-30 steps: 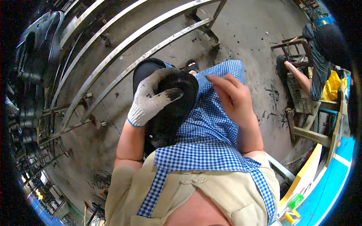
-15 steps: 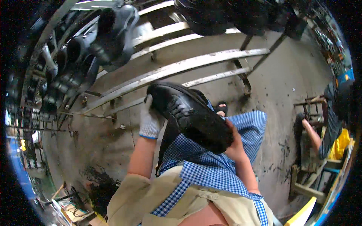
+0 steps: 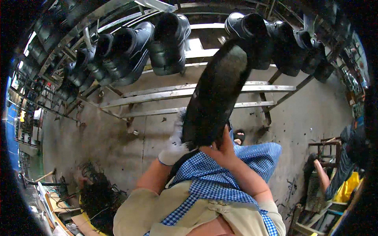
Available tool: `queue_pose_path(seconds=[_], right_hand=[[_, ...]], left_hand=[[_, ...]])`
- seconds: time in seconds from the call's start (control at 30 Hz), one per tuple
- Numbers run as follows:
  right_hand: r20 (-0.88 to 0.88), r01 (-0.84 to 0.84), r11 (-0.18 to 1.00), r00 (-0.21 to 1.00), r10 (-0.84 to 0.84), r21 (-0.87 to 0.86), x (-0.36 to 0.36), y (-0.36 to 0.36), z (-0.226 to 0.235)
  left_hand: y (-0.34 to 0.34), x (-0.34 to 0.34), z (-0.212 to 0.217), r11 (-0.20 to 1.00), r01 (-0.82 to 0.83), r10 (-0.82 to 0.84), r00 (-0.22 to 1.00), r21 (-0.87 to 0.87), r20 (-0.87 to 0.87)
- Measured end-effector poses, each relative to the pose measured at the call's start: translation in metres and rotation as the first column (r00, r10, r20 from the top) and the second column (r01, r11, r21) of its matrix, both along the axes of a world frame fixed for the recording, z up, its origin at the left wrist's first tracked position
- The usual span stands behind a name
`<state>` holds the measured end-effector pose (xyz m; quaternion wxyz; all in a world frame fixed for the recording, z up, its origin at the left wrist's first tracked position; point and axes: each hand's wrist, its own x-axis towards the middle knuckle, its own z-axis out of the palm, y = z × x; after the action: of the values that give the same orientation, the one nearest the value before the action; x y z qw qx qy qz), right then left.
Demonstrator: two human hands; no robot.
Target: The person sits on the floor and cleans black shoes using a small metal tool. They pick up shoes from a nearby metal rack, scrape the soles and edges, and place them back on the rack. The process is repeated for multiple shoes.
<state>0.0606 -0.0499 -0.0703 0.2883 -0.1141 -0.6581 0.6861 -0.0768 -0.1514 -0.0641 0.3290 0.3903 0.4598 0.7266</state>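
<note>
Nearest is the blue-and-white checked apron (image 3: 208, 188) over the person's lap, and just above it both hands meet at the near end of a black shoe (image 3: 216, 90). The left hand (image 3: 175, 147), in a whitish glove with a dark fingertip area, is closed on that near end from about eight o'clock, its thumb side against the edge. The bare right hand (image 3: 222, 149) grips the same end from about five o'clock, its fingers partly hidden behind the shoe. From this two-handed hold the shoe runs away toward a little before one o'clock, its long dark face turned to the viewer and a greyish patch near the far end (too dark to tell toe from heel). A sandalled foot (image 3: 239, 137) shows just beyond the right hand at two o'clock. Farther out at twelve o'clock stands a pale metal rack (image 3: 157, 95), bearing black shoes (image 3: 167, 51) from ten to half past eleven and more from one to two; the held shoe overlaps one of the latter in view, and contact there cannot be told. A dark tangled heap (image 3: 98, 200) lies at eight o'clock, while a co-worker's leg (image 3: 323, 179) and a wooden stool (image 3: 327, 151) are at three.
</note>
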Motion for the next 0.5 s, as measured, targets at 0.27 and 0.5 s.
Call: queue_pose_path(seconds=[0.27,0.5], right_hand=[[-0.154,0.049,0.987,0.985,-0.072,-0.154,-0.034,0.082,0.055],[-0.144,0.183,0.934,0.961,-0.235,-0.307,-0.081,0.109,0.118]], left_hand=[[-0.004,-0.051,0.068,0.926,-0.363,0.321,0.614,0.102,-0.721],[0.051,-0.098,0.180,0.698,-0.485,0.547,-0.112,0.526,-0.830]])
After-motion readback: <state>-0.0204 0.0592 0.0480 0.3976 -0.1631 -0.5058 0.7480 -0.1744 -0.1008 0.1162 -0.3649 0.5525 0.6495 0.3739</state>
